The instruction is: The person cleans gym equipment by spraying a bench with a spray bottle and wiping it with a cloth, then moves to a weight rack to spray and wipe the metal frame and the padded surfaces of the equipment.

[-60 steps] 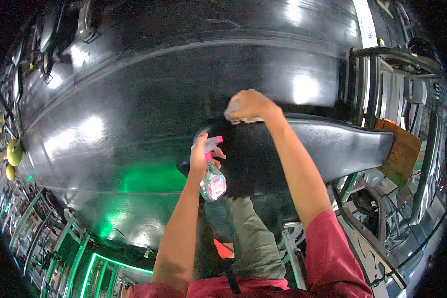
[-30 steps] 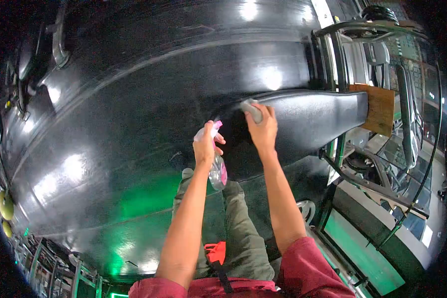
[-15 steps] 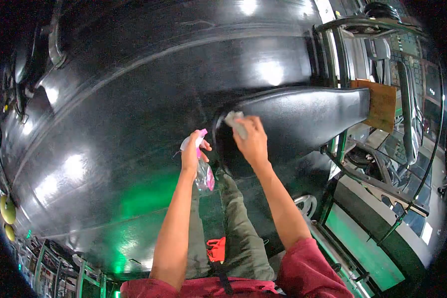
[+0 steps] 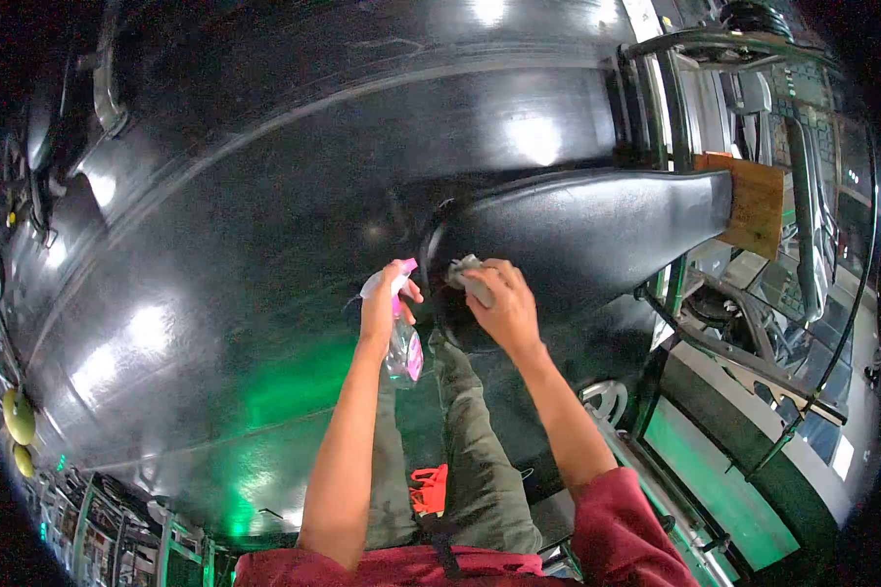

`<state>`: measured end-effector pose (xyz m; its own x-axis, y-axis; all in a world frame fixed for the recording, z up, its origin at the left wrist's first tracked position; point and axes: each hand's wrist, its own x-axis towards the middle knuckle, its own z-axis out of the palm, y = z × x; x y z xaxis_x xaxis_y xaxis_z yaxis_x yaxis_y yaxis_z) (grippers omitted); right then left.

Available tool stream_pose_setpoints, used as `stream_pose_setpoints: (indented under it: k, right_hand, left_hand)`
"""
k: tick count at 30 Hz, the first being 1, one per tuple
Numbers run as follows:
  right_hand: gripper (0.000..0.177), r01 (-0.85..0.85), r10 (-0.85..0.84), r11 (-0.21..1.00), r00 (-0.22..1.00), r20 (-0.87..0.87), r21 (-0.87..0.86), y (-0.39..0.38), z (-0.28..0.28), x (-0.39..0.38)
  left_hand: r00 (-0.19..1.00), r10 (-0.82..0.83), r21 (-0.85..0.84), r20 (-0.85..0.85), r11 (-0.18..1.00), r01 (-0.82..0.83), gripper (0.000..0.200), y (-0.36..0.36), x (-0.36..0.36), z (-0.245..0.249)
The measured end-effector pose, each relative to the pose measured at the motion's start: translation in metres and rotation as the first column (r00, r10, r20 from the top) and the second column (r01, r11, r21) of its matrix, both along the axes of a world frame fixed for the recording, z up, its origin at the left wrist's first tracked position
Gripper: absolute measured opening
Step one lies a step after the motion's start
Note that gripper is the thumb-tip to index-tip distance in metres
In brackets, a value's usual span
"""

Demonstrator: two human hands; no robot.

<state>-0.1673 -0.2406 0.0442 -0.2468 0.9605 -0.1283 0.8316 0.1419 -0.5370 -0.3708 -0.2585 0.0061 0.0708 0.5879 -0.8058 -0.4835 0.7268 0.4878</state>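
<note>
A long black padded bench stretches from the middle toward the right. On its near rounded end, my right hand presses a crumpled grey cloth against the surface. Left of the bench, my left hand is wrapped round the neck of a clear spray bottle with a pink and white trigger head. The bottle hangs upright beside the bench end, apart from it.
A wooden board stands at the bench's far right end, beside a dark metal frame. A red object lies between my legs. Green-yellow round objects are at the far left, with more equipment at lower left.
My right hand and the cloth have moved down along the bench end, toward me. My left hand and the bottle have shifted only slightly.
</note>
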Motion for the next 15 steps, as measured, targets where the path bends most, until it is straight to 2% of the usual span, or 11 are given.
stream_pose_setpoints:
  k: [1, 3, 5, 7, 9, 11, 12, 13, 15]
  right_hand:
    - [0.038, 0.006, -0.006, 1.000, 1.000, 0.015, 0.015, 0.004, 0.001, 0.009]
    - [0.035, 0.255, -0.259, 0.965, 0.964, 0.061, 0.059, 0.014, 0.000, 0.020]
    - [0.033, 0.366, -0.371, 0.928, 0.926, 0.068, 0.065, 0.016, 0.000, 0.022]
    - [0.032, 0.392, -0.395, 0.916, 0.919, 0.021, 0.085, 0.005, -0.002, 0.007]
    - [0.036, 0.272, -0.272, 0.962, 0.962, -0.014, 0.007, -0.013, 0.002, -0.003]
    - [0.037, 0.082, -0.084, 0.992, 0.996, -0.014, -0.100, -0.031, 0.006, -0.004]
    - [0.036, 0.066, -0.065, 0.990, 0.998, 0.016, -0.121, -0.036, 0.008, -0.003]
    - [0.036, 0.072, -0.071, 0.990, 0.997, 0.015, -0.121, -0.036, 0.009, 0.003]
    - [0.034, 0.251, -0.251, 0.968, 0.967, 0.042, -0.010, -0.027, 0.008, 0.018]
  left_hand:
    - [1.000, -0.014, 0.006, 0.006, 1.000, 0.014, 0.051, -0.001, -0.001, 0.000]
    - [0.999, -0.049, 0.006, -0.020, 0.999, 0.049, 0.052, -0.003, -0.002, -0.001]
    - [0.995, -0.087, 0.008, -0.045, 0.996, 0.087, 0.052, -0.004, -0.002, -0.001]
    - [0.990, -0.126, 0.042, -0.057, 0.991, 0.128, 0.052, -0.006, -0.001, -0.002]
    - [0.987, -0.149, 0.038, -0.060, 0.988, 0.151, 0.051, -0.007, 0.001, 0.002]
    - [0.983, -0.173, 0.032, -0.066, 0.984, 0.175, 0.051, -0.009, 0.001, 0.005]
    - [0.983, -0.177, 0.016, -0.055, 0.984, 0.178, 0.048, -0.011, 0.002, 0.005]
    - [0.983, -0.180, 0.000, -0.043, 0.984, 0.180, 0.046, -0.013, 0.003, 0.005]
    - [0.980, -0.195, -0.011, -0.045, 0.981, 0.195, 0.046, -0.016, 0.006, 0.004]
